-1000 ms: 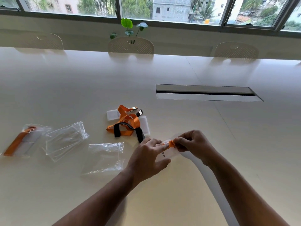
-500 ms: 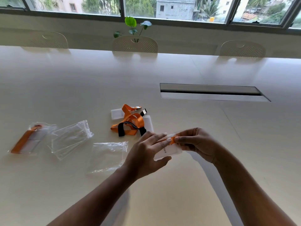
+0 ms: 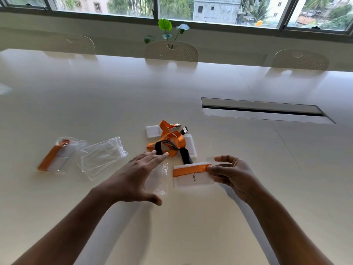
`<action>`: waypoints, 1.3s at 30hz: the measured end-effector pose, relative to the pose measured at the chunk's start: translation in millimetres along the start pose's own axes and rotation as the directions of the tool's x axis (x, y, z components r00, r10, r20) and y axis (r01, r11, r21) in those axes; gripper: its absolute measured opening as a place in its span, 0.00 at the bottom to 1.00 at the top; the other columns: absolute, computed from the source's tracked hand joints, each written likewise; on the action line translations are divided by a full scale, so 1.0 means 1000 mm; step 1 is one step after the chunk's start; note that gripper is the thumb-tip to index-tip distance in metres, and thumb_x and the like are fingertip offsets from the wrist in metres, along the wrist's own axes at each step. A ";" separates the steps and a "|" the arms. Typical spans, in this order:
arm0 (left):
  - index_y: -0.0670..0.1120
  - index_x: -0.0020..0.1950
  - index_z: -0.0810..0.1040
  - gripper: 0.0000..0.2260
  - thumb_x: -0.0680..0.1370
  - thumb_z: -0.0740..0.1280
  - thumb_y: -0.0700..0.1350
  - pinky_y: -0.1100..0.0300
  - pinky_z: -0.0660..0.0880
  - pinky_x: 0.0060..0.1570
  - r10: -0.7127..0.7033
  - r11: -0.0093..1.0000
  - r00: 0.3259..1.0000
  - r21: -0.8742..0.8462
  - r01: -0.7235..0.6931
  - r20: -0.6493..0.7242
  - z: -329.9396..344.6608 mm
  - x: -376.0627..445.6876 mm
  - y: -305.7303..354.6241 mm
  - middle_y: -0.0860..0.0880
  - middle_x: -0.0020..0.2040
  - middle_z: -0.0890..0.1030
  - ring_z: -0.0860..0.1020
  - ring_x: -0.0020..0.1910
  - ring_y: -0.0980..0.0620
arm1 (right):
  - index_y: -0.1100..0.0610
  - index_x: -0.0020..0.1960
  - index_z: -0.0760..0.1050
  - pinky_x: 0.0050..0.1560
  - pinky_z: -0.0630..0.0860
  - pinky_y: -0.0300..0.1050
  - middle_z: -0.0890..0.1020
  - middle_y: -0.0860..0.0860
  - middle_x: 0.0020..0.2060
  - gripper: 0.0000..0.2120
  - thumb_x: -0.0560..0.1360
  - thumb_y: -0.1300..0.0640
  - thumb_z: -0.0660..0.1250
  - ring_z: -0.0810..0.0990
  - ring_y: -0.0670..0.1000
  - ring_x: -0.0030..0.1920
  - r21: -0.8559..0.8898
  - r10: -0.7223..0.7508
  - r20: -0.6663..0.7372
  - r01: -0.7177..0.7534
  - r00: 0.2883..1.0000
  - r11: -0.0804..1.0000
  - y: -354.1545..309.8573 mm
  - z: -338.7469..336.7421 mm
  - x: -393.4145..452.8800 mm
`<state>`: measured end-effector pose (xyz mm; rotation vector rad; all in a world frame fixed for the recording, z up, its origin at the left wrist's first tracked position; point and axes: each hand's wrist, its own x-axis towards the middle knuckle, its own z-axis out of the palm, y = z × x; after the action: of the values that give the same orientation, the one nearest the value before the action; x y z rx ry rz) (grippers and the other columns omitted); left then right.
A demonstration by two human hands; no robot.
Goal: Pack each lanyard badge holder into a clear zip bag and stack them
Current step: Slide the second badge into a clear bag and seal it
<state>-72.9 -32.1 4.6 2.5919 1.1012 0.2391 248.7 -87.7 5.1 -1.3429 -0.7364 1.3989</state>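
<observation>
Badge holder [image 3: 192,176] with an orange lanyard [image 3: 190,170] folded flat across its top sits in the right hand [image 3: 232,175] — thumb and fingers pinch its right end, card held level just above the desk [image 3: 248,217], printed text facing up. Left hand [image 3: 133,177] is spread, fingers straight, palm down, holding nothing; it hovers over an empty clear zip bag [image 3: 158,178] lying just left of the held badge holder, whether it touches the bag I cannot tell. Beyond the fingertips of the left hand: a tangle of unpacked lanyards [image 3: 168,142], orange and black straps over two more white holders. Further left of the left hand, a second empty zip bag [image 3: 102,156] lies flat, and beside that, farther left again, a packed bag [image 3: 57,154] with an orange lanyard inside. Beyond the right hand, well apart, a long cable slot [image 3: 265,110] is recessed in the desk. Far edge — three pale chairs [image 3: 172,51], a small green plant [image 3: 167,32] behind the middle one, windows above.
</observation>
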 end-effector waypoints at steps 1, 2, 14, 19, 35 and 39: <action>0.61 0.82 0.46 0.58 0.61 0.71 0.78 0.59 0.53 0.78 -0.007 1.000 1.000 -0.005 0.007 0.000 0.001 -0.003 -0.004 0.54 0.81 0.60 0.51 0.81 0.57 | 0.62 0.59 0.75 0.35 0.83 0.42 0.87 0.63 0.43 0.31 0.58 0.63 0.82 0.88 0.58 0.42 0.008 0.003 -0.002 -0.003 1.000 1.000 0.002 0.005 -0.001; 0.61 0.82 0.46 0.57 0.62 0.71 0.77 0.59 0.55 0.78 -0.004 1.000 1.000 -0.019 0.004 -0.014 0.002 -0.004 -0.005 0.54 0.80 0.62 0.54 0.80 0.57 | 0.62 0.60 0.75 0.35 0.83 0.42 0.87 0.64 0.44 0.32 0.58 0.63 0.82 0.88 0.59 0.43 0.014 0.006 -0.002 -0.006 1.000 1.000 0.003 0.010 -0.002; 0.59 0.82 0.52 0.49 0.68 0.72 0.71 0.53 0.68 0.71 0.076 0.994 0.974 -0.064 -0.091 -0.212 0.010 -0.002 0.010 0.53 0.71 0.73 0.67 0.71 0.53 | 0.61 0.61 0.72 0.40 0.84 0.44 0.86 0.64 0.50 0.33 0.60 0.59 0.81 0.88 0.61 0.49 0.023 -0.024 0.039 0.023 0.999 0.999 0.014 0.069 -0.019; 0.61 0.82 0.51 0.48 0.69 0.73 0.69 0.50 0.69 0.71 0.093 0.977 0.964 -0.163 -0.136 -0.250 0.020 -0.003 0.031 0.54 0.74 0.69 0.65 0.73 0.55 | 0.62 0.57 0.72 0.41 0.84 0.44 0.88 0.58 0.42 0.26 0.65 0.61 0.79 0.88 0.57 0.45 0.012 -0.094 0.071 0.093 0.993 0.996 0.020 0.087 -0.023; 0.39 0.64 0.76 0.18 0.75 0.68 0.43 0.47 0.83 0.50 -0.416 -0.147 0.889 -0.979 0.139 0.189 0.002 -0.014 -0.002 0.37 0.57 0.84 0.84 0.57 0.39 | 0.60 0.57 0.70 0.43 0.86 0.47 0.88 0.61 0.46 0.24 0.65 0.63 0.77 0.88 0.60 0.49 0.116 -0.107 0.043 0.102 0.993 0.988 0.021 0.099 -0.024; 0.39 0.62 0.76 0.18 0.73 0.70 0.42 0.47 0.84 0.43 -0.402 -0.217 0.887 -0.965 0.146 0.225 0.005 -0.009 0.000 0.40 0.54 0.86 0.85 0.53 0.40 | 0.62 0.58 0.70 0.42 0.84 0.44 0.88 0.60 0.43 0.25 0.66 0.62 0.77 0.89 0.57 0.45 0.017 -0.181 0.037 0.180 0.983 0.983 0.018 0.097 -0.026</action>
<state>-77.8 -40.0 0.0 0.7651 0.8485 0.8327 147.6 -96.2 16.3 -1.2101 -0.8506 1.2855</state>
